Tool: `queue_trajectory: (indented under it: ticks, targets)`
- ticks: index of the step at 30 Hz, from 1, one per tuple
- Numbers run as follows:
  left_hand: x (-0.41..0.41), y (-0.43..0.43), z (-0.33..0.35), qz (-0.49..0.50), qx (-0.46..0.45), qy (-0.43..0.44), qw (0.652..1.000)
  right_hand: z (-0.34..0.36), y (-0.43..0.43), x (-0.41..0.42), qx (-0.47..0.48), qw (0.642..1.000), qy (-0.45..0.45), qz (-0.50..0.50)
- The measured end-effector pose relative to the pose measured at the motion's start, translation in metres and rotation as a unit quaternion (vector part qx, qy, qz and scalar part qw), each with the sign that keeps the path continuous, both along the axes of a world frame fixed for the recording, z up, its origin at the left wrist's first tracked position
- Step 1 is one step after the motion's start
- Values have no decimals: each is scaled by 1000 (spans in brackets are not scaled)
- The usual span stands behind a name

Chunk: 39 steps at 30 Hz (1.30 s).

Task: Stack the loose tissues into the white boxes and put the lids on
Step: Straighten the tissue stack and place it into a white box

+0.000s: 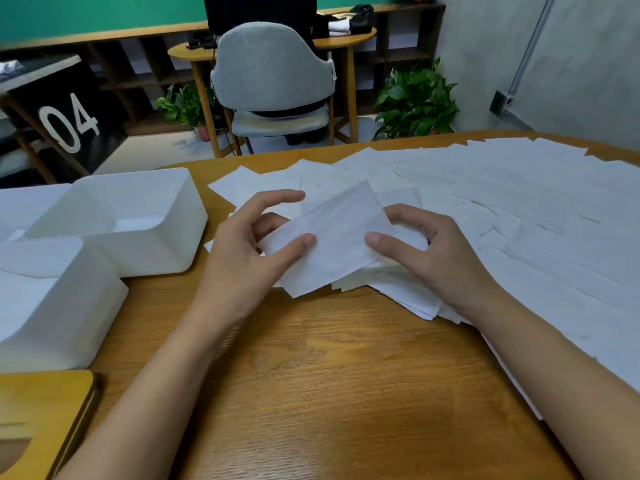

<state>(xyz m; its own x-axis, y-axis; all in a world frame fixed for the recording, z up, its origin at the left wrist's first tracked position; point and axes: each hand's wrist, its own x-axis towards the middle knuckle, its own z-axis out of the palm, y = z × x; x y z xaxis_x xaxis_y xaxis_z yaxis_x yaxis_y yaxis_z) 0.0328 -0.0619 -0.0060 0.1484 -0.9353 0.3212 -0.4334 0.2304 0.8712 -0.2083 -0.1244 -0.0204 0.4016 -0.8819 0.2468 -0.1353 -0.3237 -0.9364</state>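
Pinching tissue (334, 239): left hand (247, 247), right hand (438, 252)

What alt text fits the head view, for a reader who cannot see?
Two hands hold one tissue over a table: the left hand pinches its left end, the right hand its right end. Loose tissues cover the table's right side; a far box and a near box stand at left.

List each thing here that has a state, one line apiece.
Held tissue: pinched between both hands.
Left hand: pinching the tissue's left end.
Right hand: pinching its right end.
Loose tissues: spread over the table, unboxed.
Far box: open, lid off.
Near box: lid off.
Wooden lid: off, lying flat.
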Motion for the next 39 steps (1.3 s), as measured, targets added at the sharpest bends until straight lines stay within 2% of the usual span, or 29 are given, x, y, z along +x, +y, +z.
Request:
queue_trajectory:
  ticks: [6,13,16,20,22,24,29,35,39]
  targets:
    - [-4,0,-1,-7,17,-23,1000,1,7,8,-6,998,33,60]
    - [-6,-2,-5,0,17,-20,1000,-1,7,8,-55,994,92,28]
    - [-6,-3,-8,18,8,-18,1000,-3,7,9,-68,993,89,28]
    - [-16,-5,-14,91,-14,-3,996,-3,5,8,-70,997,22,9]
    - [-21,-5,-12,70,55,59,994,-4,3,7,-36,998,-43,14]
    - [-23,-5,-15,-2,121,145,982,-4,3,8,-2,996,-85,23]
    - [-28,-6,-15,-53,132,234,962,-3,2,11,-19,1000,-17,15]
    - [-23,-1,-11,-6,120,135,983,-4,4,9,-19,999,21,46]
    - [-17,-1,-13,-31,127,137,982,-2,9,8,-15,989,109,102]
